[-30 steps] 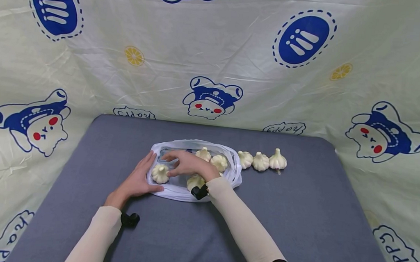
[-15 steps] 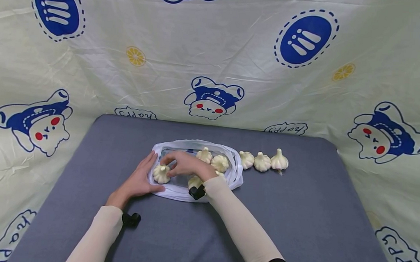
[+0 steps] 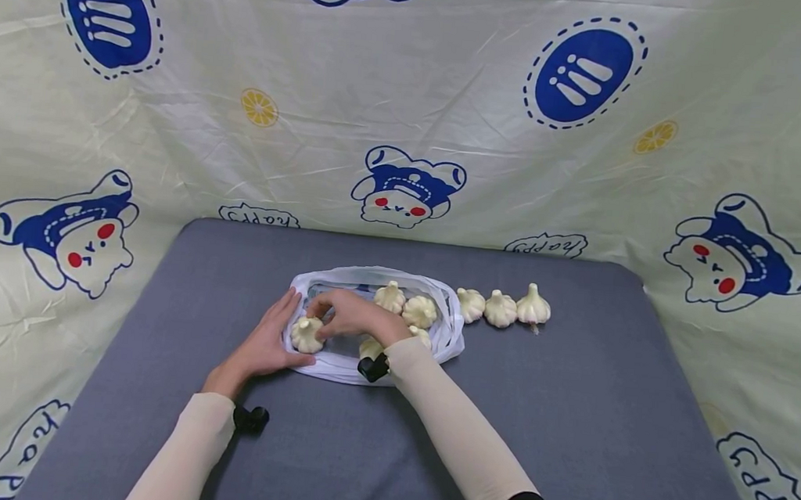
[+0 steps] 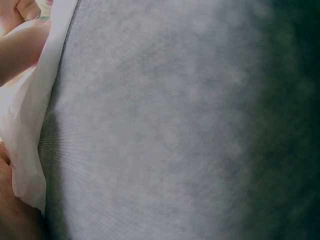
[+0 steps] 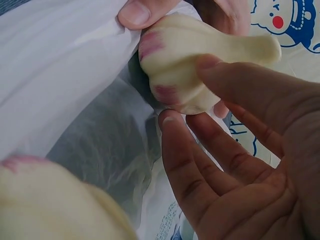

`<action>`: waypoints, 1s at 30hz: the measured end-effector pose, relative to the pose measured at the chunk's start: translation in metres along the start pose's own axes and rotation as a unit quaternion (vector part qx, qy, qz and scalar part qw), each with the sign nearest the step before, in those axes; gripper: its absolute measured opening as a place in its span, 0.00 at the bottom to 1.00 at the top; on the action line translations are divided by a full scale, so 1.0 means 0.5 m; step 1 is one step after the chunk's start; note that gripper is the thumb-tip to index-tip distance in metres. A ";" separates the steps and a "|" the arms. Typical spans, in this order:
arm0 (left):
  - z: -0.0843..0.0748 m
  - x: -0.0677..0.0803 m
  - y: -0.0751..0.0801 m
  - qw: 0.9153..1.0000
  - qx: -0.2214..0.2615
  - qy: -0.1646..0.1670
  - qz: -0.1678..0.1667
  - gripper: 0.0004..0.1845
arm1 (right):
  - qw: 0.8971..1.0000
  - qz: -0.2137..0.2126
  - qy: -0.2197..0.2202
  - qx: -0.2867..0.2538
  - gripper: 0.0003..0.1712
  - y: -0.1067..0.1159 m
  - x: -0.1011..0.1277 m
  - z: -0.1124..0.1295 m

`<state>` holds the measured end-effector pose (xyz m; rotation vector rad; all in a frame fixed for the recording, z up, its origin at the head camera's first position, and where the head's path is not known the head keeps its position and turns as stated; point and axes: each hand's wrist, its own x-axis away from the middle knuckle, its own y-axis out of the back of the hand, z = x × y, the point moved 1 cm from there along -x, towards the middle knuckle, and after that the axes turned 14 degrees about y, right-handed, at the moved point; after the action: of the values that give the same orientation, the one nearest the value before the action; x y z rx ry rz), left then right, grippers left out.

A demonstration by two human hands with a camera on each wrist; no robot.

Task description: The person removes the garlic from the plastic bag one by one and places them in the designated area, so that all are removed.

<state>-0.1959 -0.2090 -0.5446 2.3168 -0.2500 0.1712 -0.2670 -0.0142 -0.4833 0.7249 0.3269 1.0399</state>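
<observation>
A white plastic bag [image 3: 356, 370] lies with its mouth spread wide on the table, and several garlic bulbs sit inside it. At its left end my right hand [image 3: 356, 315] pinches one garlic bulb [image 3: 305, 337]. The right wrist view shows this bulb [image 5: 172, 55] close up, purple-tinged, the right thumb on top and the fingers [image 5: 175, 145] underneath. My left hand [image 3: 262, 341] holds the left end of the bag, fingers along the side and thumb over the front rim. Mostly table shows in the left wrist view, with the bag's edge [image 4: 30, 125] at left.
Three loose garlic bulbs stand in a row right of the bag: one near its rim [image 3: 470, 306], a middle one [image 3: 500, 309] and an outer one [image 3: 533, 305]. The grey-blue table [image 3: 534, 441] ends at a printed curtain [image 3: 308, 172] behind.
My right fingers have shifted slightly left and closer onto the garlic bulb at the bag's left end, which has turned a little. The left hand keeps its place on the bag.
</observation>
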 end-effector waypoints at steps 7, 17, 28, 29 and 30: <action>-0.001 0.000 0.002 1.000 -0.002 -0.004 -0.002 0.66 | 1.000 -0.010 0.005 -0.003 0.17 0.008 0.006 0.003; 0.000 -0.002 0.000 1.000 0.001 -0.002 0.000 0.66 | 1.000 -0.002 -0.004 -0.002 0.21 0.002 0.002 0.002; 0.003 -0.002 0.000 1.000 -0.003 -0.003 -0.001 0.66 | 1.000 -0.018 -0.005 -0.008 0.20 0.009 0.017 -0.004; 0.003 -0.002 0.000 1.000 -0.003 0.000 0.001 0.66 | 1.000 -0.020 -0.005 -0.009 0.20 0.012 0.020 -0.004; 0.003 -0.002 0.000 1.000 -0.004 0.001 0.001 0.66 | 1.000 -0.023 -0.005 -0.011 0.20 0.014 0.023 -0.004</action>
<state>-0.1968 -0.2102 -0.5459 2.3094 -0.2510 0.1727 -0.2672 -0.0014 -0.4790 0.7007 0.3209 0.9950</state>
